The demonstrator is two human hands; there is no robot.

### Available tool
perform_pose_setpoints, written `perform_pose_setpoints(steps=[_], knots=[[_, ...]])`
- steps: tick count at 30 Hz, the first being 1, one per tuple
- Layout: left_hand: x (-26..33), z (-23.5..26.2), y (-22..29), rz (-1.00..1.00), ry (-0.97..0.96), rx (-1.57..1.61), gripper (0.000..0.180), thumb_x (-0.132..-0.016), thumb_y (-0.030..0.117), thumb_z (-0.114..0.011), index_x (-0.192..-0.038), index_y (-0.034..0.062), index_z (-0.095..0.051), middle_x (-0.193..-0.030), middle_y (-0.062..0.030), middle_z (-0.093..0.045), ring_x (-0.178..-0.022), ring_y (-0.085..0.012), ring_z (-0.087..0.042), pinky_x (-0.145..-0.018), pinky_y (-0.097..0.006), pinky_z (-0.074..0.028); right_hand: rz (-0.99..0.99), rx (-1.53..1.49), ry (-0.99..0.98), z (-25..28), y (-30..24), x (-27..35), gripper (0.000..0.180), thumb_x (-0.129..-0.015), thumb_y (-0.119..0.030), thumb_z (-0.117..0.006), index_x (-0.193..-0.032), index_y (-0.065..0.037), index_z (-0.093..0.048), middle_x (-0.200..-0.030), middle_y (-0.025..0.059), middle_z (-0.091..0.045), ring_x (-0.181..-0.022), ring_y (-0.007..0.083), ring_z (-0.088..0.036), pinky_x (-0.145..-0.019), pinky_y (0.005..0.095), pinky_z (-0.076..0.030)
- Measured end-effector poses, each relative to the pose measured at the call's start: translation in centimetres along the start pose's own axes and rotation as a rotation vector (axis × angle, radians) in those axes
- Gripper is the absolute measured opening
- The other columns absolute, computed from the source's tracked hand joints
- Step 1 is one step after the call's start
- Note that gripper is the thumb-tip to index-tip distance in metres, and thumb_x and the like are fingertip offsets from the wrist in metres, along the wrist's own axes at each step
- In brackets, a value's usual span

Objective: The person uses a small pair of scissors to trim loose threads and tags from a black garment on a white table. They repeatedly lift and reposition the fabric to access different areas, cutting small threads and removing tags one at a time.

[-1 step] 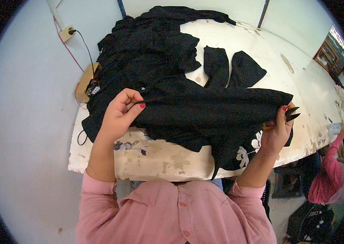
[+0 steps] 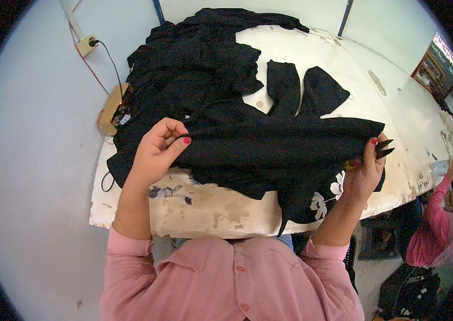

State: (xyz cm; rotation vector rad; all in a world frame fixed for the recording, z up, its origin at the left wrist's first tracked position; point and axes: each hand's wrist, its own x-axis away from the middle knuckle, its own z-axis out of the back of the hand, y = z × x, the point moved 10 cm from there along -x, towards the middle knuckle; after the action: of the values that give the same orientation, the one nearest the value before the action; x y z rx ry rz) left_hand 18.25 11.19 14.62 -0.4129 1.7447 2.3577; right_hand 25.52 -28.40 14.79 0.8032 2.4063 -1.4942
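Head view: black garment is stretched flat between both hands, long axis running from 9 to 3 o'clock; left hand pinches its left edge, right hand grasps the right edge along with small dark snips, above the white table

Table: white, worn, paint chipped and stained, long, curving away to the right.
Wall: pale blue-grey, plain, left of the table.
Socket: cream, on the wall above the table's left end, black cable plugged in.
Shelves: wooden, beyond the table's far right end.
Light: even, bright.
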Motion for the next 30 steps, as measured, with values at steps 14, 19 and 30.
perform_pose_setpoints(steps=[14,19,30], knots=[[1.4,-6.6,3.0,0.151,-0.498,0.291,0.038,-0.082,-0.008,-0.065,-0.116,0.0035,-0.052,-0.099,0.0017,-0.062,-0.092,-0.0041,-0.057,-0.08,-0.019,-0.044,0.306,1.652,0.14,3.3,-0.6,-8.5,0.029,-0.091,-0.022,-0.056,-0.113,-0.004,-0.057,-0.112,0.0171,-0.058,-0.097,0.0346,-0.06,-0.079,0.0439,-0.05],[0.9,-7.3,3.6,0.107,-0.494,0.133,0.036,-0.083,-0.004,-0.066,-0.116,0.003,-0.052,-0.094,0.0017,-0.062,-0.091,-0.0034,-0.056,-0.077,-0.019,-0.044,0.068,0.746,-0.688,-10.7,2.9,2.6,0.034,-0.085,-0.017,-0.066,-0.116,-0.004,-0.06,-0.106,0.0144,-0.063,-0.096,0.0262,-0.062,-0.085,0.0366,-0.048],[-1.6,-3.4,-0.9,-0.094,-0.162,-0.529,0.039,-0.065,-0.007,-0.066,-0.101,0.0065,-0.061,-0.085,-0.0061,-0.065,-0.075,-0.0147,-0.06,-0.069,-0.027,-0.048,-0.148,-0.029,-0.687,-9.6,-0.4,4.4,0.027,-0.068,-0.021,-0.078,-0.078,0.0,-0.064,-0.073,0.0086,-0.061,-0.067,0.0211,-0.057,-0.065,0.0289,-0.044]])
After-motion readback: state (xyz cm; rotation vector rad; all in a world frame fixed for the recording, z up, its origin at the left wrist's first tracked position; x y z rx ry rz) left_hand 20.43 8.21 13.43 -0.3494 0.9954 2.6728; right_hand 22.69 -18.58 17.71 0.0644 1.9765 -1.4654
